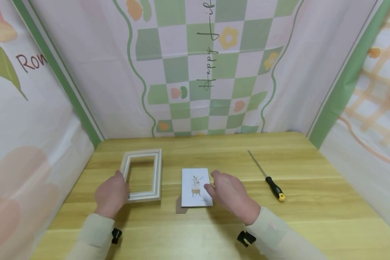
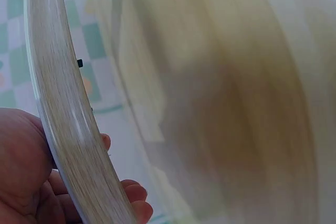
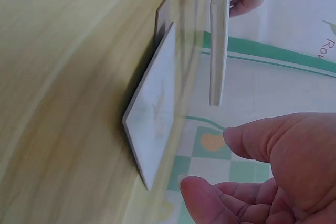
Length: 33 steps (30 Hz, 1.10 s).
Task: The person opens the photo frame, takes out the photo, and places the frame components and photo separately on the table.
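My left hand (image 1: 112, 195) holds a pale wooden picture frame (image 1: 157, 177) by its left side. The frame has an open middle and is raised off the table. In the left wrist view the thumb side and the fingers (image 2: 137, 193) lie on opposite faces of its wood-grained edge (image 2: 68, 87). A white backing board (image 1: 187, 180) with a potted-plant picture lies at the centre, a brown flap (image 1: 181, 209) poking out beneath it. Over the board's right edge hovers my right hand (image 1: 232, 195), thumb and fingers apart with nothing between them, as the right wrist view shows.
On the right of the wooden table (image 1: 312, 216) lies a screwdriver (image 1: 273, 187) with a black and yellow handle, its shaft pointing away. Printed cloth walls (image 1: 117, 90) enclose the table at the back and both sides.
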Each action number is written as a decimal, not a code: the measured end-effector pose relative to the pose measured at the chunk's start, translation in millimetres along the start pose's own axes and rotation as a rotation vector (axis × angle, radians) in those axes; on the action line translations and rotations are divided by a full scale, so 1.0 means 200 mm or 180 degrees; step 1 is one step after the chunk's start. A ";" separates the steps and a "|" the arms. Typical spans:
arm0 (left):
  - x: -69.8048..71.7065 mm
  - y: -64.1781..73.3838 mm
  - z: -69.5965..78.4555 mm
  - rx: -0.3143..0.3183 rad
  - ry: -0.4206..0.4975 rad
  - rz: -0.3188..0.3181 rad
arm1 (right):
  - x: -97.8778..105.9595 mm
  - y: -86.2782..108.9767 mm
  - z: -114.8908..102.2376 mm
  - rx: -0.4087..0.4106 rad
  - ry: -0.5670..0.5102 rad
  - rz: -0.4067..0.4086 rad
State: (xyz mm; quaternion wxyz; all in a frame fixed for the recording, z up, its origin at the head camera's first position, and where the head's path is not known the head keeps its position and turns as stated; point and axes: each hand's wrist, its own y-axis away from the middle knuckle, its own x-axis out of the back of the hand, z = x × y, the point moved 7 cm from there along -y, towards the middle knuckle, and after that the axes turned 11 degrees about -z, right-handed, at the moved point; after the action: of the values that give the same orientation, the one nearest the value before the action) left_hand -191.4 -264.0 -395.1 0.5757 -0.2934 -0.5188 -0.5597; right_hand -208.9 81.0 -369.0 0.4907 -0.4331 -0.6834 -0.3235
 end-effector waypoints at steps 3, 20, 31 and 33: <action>0.00 -0.02 -0.06 0.0062 -0.0029 -0.0065 | -0.01 0.00 0.01 -0.0011 0.0016 -0.0029; -0.04 -0.06 -0.18 0.0266 -0.0125 -0.0267 | -0.08 -0.01 0.04 -0.0158 -0.0083 -0.0319; -0.06 -0.08 -0.20 0.0332 -0.0176 -0.0335 | -0.09 -0.01 0.05 -0.0195 -0.0052 -0.0399; -0.06 -0.08 -0.20 0.0338 -0.0192 -0.0346 | -0.10 -0.01 0.05 -0.0208 -0.0063 -0.0420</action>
State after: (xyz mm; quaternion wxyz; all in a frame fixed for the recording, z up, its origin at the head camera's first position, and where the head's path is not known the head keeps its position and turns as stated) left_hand -194.6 -299.1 -422.5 0.5433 -0.2506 -0.5801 -0.5527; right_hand -212.4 83.4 -391.2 0.4471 -0.4061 -0.7043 -0.3731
